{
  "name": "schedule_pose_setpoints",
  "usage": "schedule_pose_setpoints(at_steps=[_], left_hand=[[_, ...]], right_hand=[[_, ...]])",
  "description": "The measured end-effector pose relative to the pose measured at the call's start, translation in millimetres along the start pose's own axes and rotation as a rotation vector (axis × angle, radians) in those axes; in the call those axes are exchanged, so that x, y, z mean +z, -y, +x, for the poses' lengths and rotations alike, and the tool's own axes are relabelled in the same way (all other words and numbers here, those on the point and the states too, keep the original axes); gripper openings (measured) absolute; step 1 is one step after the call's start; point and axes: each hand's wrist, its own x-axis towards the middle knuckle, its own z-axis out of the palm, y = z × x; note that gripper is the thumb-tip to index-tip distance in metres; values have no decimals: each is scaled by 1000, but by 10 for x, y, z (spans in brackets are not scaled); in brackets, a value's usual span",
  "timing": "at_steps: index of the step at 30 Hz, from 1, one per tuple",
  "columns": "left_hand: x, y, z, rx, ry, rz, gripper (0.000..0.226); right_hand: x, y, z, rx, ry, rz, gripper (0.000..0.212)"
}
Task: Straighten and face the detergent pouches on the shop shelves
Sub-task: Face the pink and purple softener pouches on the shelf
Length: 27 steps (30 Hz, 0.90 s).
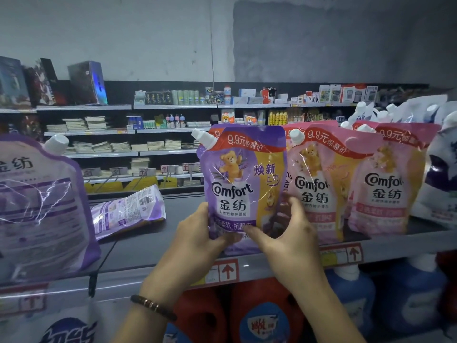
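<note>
While the left hand [197, 233] and right hand [284, 233] gripped, fingers [295, 206] curled, the purple plastic spouted pouch [243, 179], upright at the grey metal shelf [153, 246] front touching the pink plastic pouches [319, 194], its base needed seating flat, label squared forward.

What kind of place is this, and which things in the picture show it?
Most likely a shop aisle. The left hand and right hand hold a purple pouch on a shelf with price labels along its edge, pink pouches stand beside it, and stocked shelves run behind.
</note>
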Motion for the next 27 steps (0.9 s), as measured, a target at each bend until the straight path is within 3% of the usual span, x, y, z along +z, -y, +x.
schedule_pose_setpoints(at_steps=[5, 9, 14, 23, 27], left_hand=[[-34, -4, -55, -35, -1, -31, 42], [-180, 74, -154, -31, -33, 10, 42], [-444, 241, -374, 16, -78, 8, 24], [-881, 576, -586, -17, -292, -120, 31], [-989, 571, -617, -45, -301, -123, 35]], right_hand=[[58, 121, -123, -36, -80, -83, 88], [224, 264, -283, -105, -189, -22, 67], [493, 530, -494, -266, -237, 11, 42], [1102, 889, -419, -370, 112, -31, 28], [1414, 981, -152, -451, 268, -136, 20]])
